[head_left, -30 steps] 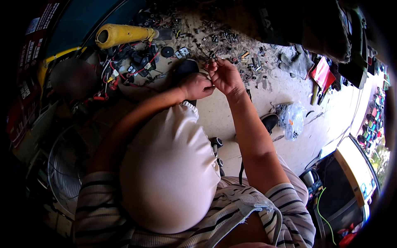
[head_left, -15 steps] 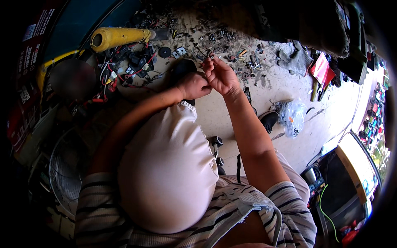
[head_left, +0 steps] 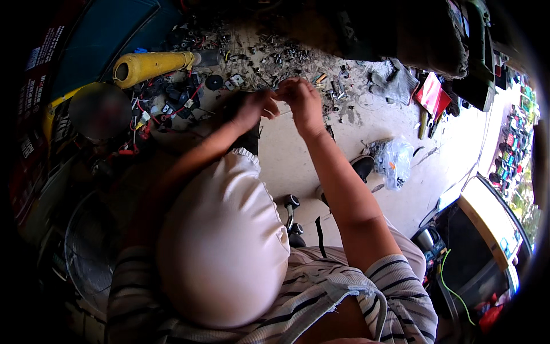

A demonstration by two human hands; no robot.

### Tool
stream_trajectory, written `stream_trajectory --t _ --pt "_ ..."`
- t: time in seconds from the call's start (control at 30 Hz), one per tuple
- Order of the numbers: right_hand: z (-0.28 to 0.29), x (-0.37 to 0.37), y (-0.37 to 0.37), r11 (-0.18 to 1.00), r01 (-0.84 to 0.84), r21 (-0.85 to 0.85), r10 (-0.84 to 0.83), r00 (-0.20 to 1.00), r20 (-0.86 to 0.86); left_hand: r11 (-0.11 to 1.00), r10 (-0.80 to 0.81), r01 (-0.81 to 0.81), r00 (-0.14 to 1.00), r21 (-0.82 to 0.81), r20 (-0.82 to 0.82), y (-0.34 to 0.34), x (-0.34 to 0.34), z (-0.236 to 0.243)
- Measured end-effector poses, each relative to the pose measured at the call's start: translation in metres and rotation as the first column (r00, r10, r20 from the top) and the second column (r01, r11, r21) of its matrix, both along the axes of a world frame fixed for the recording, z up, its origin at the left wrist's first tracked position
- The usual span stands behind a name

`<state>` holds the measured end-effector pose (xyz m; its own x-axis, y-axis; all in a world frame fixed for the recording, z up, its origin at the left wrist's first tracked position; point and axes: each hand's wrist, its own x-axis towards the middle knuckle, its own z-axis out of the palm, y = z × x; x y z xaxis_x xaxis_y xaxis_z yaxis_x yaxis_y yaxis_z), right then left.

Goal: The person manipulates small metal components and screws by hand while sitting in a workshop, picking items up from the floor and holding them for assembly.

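Note:
Both bare hands meet above the floor at the upper middle. My right hand (head_left: 303,106) is bent at the wrist, its fingertips pinched together; whatever lies between them is too small to make out. Beside it on the left, partly in shade, my left hand (head_left: 252,110) has its fingers curled, the tips close to the right hand's fingertips. Anything it pinches is hidden too. Below my left forearm, a large cream rounded thing with a gathered edge (head_left: 220,246) bulges in front of my striped shirt.
Small metal parts (head_left: 281,54) litter the far floor. A yellow tube (head_left: 152,67) lies at the upper left near tangled wires (head_left: 186,106). Right of my arm are a clear plastic bag (head_left: 395,163), a grey cloth (head_left: 392,83) and a red piece (head_left: 432,94). Caster wheels (head_left: 291,202) stand below.
My right hand has turned over so its back shows more. My left hand has risen toward its fingertips and its fist has loosened. The whole view has shifted slightly.

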<state>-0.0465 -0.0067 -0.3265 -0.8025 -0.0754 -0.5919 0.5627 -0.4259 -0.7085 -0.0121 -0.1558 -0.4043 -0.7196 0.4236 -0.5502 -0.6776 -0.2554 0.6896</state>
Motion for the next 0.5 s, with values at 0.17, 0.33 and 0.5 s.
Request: stream_trajectory --t 0.17,0.33,0.5 --pt "0.000 0.022 -0.015 0.828 -0.313 0.465 0.491 0.806 -0.330 0.951 0.069 -0.081 0.996 0.298 0.050 -0.004 -0.009 0.008" --pt "-0.025 -0.013 -0.002 0.581 -0.004 0.814 0.440 0.843 -0.310 0.997 0.071 -0.069 0.997 -0.043 0.030 0.002 -0.006 0.028" --pt "-0.053 -0.043 0.016 0.101 0.047 0.994 0.625 0.774 -0.101 0.843 -0.413 0.102 0.753 -0.529 -0.513 0.013 0.011 0.021"
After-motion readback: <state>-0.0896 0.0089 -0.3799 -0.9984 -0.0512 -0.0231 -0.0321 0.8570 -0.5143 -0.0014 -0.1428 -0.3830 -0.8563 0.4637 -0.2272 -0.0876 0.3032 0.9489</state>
